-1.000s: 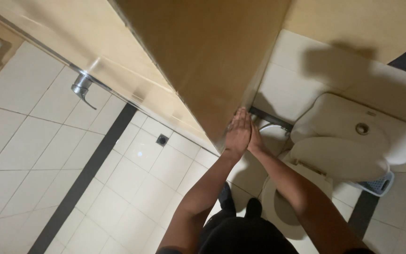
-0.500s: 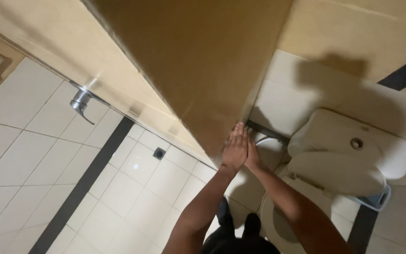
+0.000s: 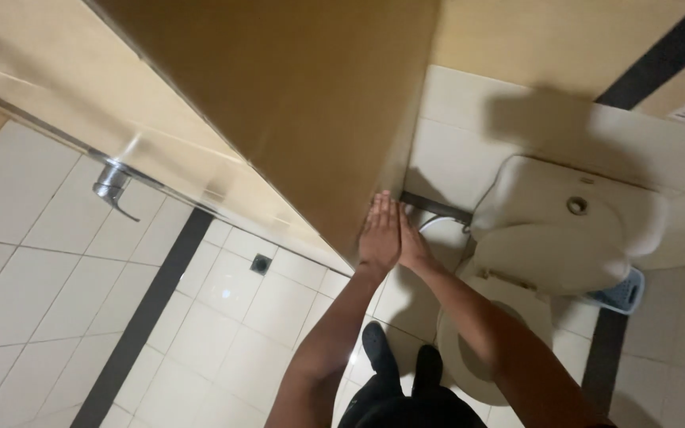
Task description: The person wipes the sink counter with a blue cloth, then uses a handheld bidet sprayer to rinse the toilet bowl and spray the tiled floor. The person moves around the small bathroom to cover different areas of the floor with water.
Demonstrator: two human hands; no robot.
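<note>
Both hands sit where they were half a second ago, pressed to the brown partition edge, though the view has swung a little so the door handle and toilet lie lower in the picture. Nearest are two dark shoes (image 3: 402, 361), side by side on the pale tiled floor (image 3: 223, 333), their toes toward the partition. Two bare forearms reach up from there. The left hand (image 3: 380, 234) lies flat with its fingers straight and pressed together, touching the lower corner of the brown partition (image 3: 295, 103); it grips nothing. The right hand (image 3: 411, 242) lies just beside it, touching it, mostly hidden behind, so how its fingers lie cannot be told. To the right stands one white toilet (image 3: 552, 238) with its seat open and one round flush button on the cistern. One drain (image 3: 261, 264) is set in the floor to the left. Further left, one metal door handle (image 3: 112, 186) juts from the pale door. One blue basket (image 3: 620, 293) sits beyond the toilet.
</note>
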